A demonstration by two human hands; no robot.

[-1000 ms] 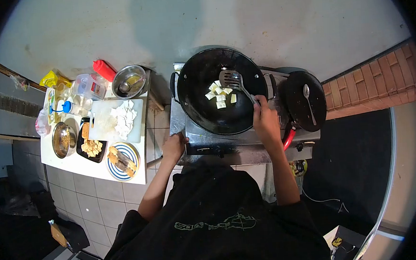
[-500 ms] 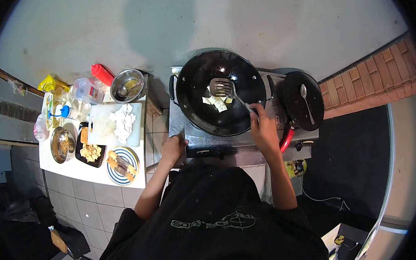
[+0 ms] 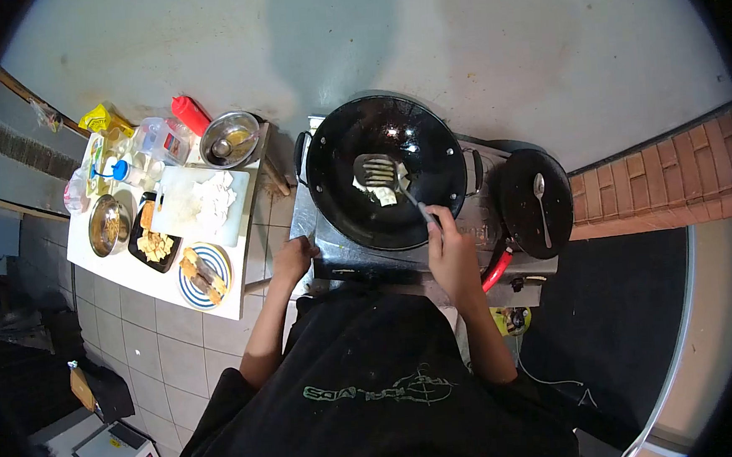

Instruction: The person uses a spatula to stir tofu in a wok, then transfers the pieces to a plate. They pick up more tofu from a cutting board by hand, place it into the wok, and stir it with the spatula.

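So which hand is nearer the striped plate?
Left. The left hand rests on the stove edge near the plate; the right hand holds the spatula farther off, at the wok.

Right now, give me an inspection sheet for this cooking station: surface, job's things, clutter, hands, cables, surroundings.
Surface: metal stove carries the black wok; white side table stands to its left.
Job's things: slotted spatula lies over white pieces in the wok.
Clutter: cutting board, metal bowl, red bottle and striped plate on the side table; spoon on a black lid.
Hands: right hand grips the spatula handle; left hand rests at the stove's front corner.
Cables: red hose under the stove; thin white cable on the floor.
Surroundings: brick wall, tiled floor.
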